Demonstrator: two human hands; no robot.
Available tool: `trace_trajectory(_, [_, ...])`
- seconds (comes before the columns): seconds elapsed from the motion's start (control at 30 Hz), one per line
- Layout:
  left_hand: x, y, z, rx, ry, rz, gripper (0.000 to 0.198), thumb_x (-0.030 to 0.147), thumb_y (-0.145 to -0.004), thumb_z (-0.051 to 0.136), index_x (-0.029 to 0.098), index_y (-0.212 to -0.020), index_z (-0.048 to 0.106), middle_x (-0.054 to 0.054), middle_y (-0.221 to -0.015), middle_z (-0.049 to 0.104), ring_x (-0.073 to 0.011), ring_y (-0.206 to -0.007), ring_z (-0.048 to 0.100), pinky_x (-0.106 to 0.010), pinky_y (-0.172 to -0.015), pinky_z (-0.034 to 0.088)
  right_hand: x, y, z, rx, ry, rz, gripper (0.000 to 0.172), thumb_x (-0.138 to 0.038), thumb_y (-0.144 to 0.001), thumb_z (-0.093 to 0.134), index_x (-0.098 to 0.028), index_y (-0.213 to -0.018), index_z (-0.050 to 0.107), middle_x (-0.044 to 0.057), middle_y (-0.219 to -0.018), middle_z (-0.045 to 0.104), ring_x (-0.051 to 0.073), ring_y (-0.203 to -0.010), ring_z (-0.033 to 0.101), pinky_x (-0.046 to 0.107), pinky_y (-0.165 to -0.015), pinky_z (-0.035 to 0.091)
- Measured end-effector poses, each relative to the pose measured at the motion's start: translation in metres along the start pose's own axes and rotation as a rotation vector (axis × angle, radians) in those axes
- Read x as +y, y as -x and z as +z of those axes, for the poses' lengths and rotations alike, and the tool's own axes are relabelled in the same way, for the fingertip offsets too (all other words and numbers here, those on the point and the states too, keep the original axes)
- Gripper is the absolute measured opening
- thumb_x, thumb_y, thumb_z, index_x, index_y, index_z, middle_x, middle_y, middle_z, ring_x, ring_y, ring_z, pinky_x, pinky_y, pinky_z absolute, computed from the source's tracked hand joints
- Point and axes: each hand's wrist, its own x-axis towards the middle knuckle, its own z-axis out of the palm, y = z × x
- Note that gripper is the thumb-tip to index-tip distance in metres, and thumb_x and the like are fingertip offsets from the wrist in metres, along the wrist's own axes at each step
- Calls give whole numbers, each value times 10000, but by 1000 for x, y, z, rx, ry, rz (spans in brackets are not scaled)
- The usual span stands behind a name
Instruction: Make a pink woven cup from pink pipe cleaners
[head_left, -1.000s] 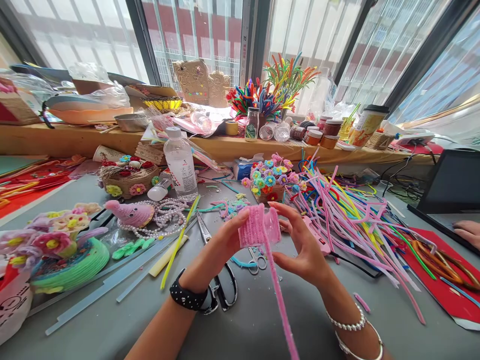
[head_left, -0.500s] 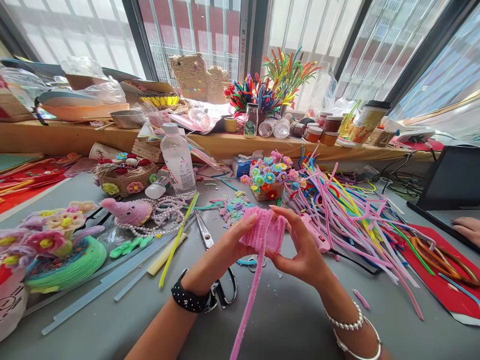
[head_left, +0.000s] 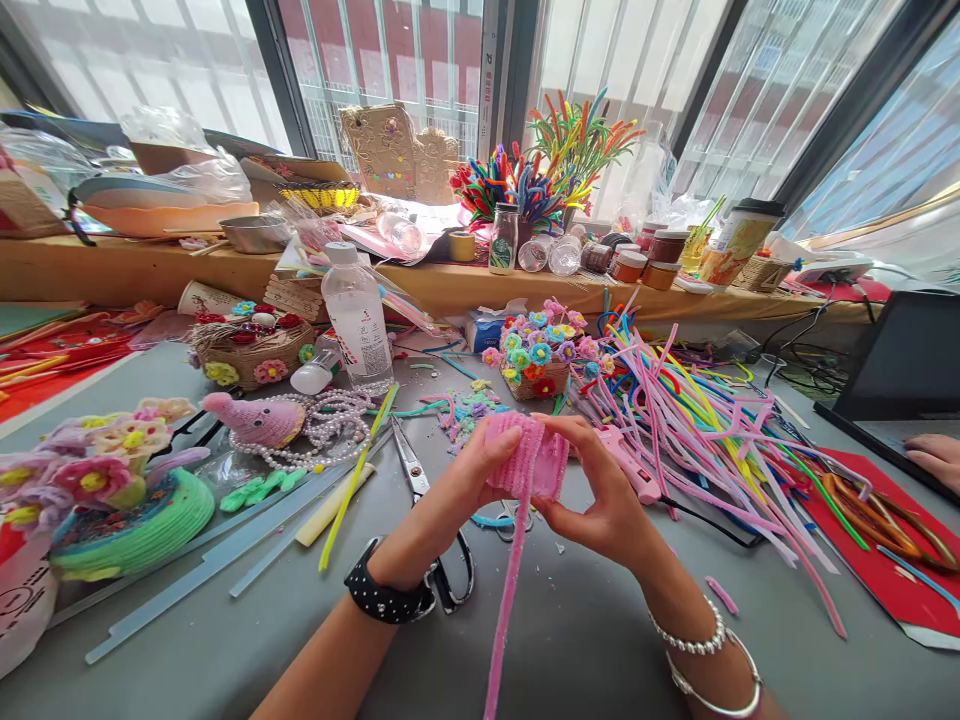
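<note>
Between my two hands is a small pink piece made of rows of pipe cleaner (head_left: 517,462), held above the grey table. My left hand (head_left: 480,470) grips its left side, thumb on the near face. At its right edge, my right hand (head_left: 604,495) pinches it between thumb and fingers. A loose pink pipe cleaner end (head_left: 504,610) hangs from the piece toward me. Black-handled scissors (head_left: 411,462) lie partly under my left wrist. Just beyond my right hand rests a pink glue gun (head_left: 631,468).
Many loose pipe cleaners (head_left: 697,440) spread across the right. Translucent glue sticks (head_left: 202,565), a pink cone-shaped figure (head_left: 259,422) and a water bottle (head_left: 358,325) occupy the left. A flower basket (head_left: 534,380) stands ahead. Another person's hand (head_left: 937,458) rests at a laptop (head_left: 900,370).
The pink piece has turned slightly in my fingers, and its hanging end has swung a little to the right. Both hands keep their hold.
</note>
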Motion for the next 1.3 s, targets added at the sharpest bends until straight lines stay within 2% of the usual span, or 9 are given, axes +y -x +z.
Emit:
trace_trajectory(0.13, [1,1,1,14,-29,41,468,461,-709,570,217,-1100,486,-44,-1017,571,-205,-898,563,-294,-681,476,0,-1,0,-14,17,-10,624,-129,-684,618,-285,-1237,375,50,-1195,481,219,-1104,444,379,-945,373])
trace_trajectory(0.4, [4,6,4,33,-64,22,449,425,-714,583,217,-1099,481,-38,-1032,562,-226,-962,542,-295,-705,461,0,0,-1,-27,25,-7,606,-139,-685,605,-287,-1232,388,48,-1174,491,222,-1092,454,387,-933,387])
trace_trajectory(0.6, [3,5,0,-8,-117,22,508,431,-722,573,223,-1156,413,-51,-1086,523,-233,-1011,508,-308,-746,445,1,0,0,-31,41,-15,583,-157,-694,598,-280,-1226,394,57,-1166,494,227,-1089,456,397,-935,387])
trace_trajectory(0.8, [3,5,-1,-48,-147,26,499,416,-737,555,214,-1160,384,-51,-1024,516,-220,-973,503,-329,-765,431,0,0,-1,-30,48,-14,575,-165,-694,591,-284,-1221,395,60,-1158,494,231,-1083,462,400,-930,390])
trace_trajectory(1.0, [1,4,-3,-96,-168,87,527,397,-722,565,227,-1174,353,-50,-1034,500,-207,-945,494,-342,-786,404,0,0,-1,-15,34,-5,566,-174,-691,585,-277,-1215,397,67,-1149,494,237,-1078,467,395,-915,400])
trace_trajectory(1.3, [5,6,-3,-94,-195,79,473,391,-757,537,217,-1161,362,-63,-1067,495,-208,-956,496,-326,-760,422,-1,0,-3,-25,4,17,573,-167,-691,591,-278,-1220,402,57,-1149,488,221,-1076,467,378,-921,399])
